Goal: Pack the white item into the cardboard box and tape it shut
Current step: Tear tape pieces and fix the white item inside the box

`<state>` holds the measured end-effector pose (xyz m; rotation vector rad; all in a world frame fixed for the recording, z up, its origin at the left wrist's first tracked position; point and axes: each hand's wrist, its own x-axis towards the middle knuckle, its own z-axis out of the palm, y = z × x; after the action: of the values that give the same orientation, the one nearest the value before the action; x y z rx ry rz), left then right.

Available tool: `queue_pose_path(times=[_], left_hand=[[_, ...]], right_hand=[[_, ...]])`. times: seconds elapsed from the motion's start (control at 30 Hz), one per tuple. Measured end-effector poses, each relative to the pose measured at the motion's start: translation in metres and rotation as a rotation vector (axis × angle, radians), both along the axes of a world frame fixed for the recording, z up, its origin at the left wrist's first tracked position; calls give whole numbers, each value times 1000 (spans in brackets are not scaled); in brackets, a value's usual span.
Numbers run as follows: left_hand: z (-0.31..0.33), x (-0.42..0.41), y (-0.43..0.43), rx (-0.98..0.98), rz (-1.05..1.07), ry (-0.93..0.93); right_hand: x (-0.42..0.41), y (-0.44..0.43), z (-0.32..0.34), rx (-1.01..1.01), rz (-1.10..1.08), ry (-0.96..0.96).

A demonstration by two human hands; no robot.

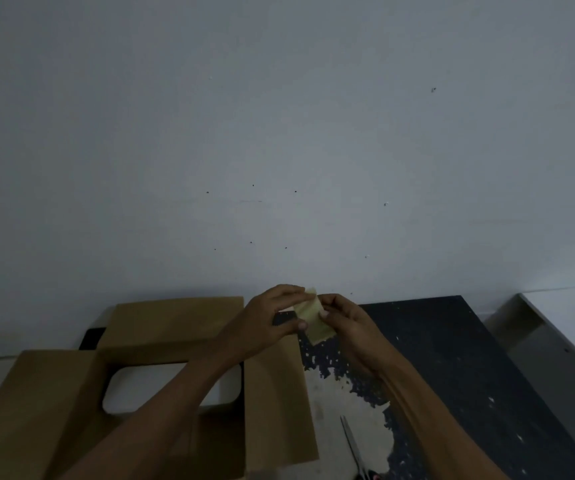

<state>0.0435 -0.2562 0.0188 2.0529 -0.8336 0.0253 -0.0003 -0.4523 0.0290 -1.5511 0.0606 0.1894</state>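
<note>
Both hands, left hand [272, 318] and right hand [345, 323], pinch a tape strip [310, 318] above the surface [469, 358]; white item [161, 382] already sits inside the open cardboard box [272, 393], flaps unfolded, so closing and taping remain.

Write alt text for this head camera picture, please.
Both hands, left hand and right hand, hold a pale yellowish strip of tape above an open brown cardboard box containing a white rounded item. Metal scissors lie on the dark speckled table.
</note>
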Motion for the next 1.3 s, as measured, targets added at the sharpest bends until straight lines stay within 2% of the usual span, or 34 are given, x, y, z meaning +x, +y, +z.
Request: queue_pose_path(times=[0.13,0.27,0.5,0.7,0.93,1.3], left_hand=[[-5,-9,-10,91,135,-231],[-1,-18,-21,81,198,-345],[-1,-20,-27,59,224,-391],[9,-11,-27,37,238,-214],[8,-4,-28,240,206,-338],[4,0,-29,246,170,-481]], right_hand=[[3,5,4,-147,-21,-44],[2,12,9,-254,-35,-90],[-1,16,12,-305,-71,-102],[-8,17,15,-325,-54,-99],[-14,17,13,-341,-50,-103],[-11,19,9,-399,-51,-109]])
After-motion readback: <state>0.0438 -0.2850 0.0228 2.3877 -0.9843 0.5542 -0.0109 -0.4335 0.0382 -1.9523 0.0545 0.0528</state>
